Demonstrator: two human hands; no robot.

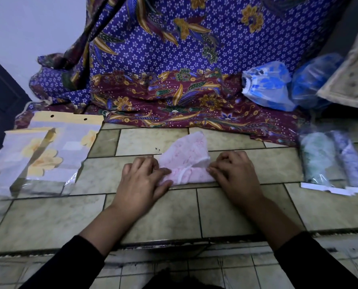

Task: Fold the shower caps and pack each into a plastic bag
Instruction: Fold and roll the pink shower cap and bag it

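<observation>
A pink shower cap [185, 155] lies partly folded on the tiled ledge [163, 213], its near end rolled into a band and its far end sticking up loose. My left hand [141, 178] grips the left end of that band, thumb under it. My right hand [234, 174] pinches the right end with curled fingers. Empty plastic bags with yellow flower print [42, 155] lie flat to the left. Two packed bags [332, 161], one holding a green cap and one a purple cap, lie to the right.
A purple and maroon batik cloth [174, 80] hangs behind and drapes onto the ledge. Blue-patterned shower caps [267, 86] sit loose at the back right beside a beige cushion [349, 80]. The ledge's front edge drops to a tiled floor [194, 268].
</observation>
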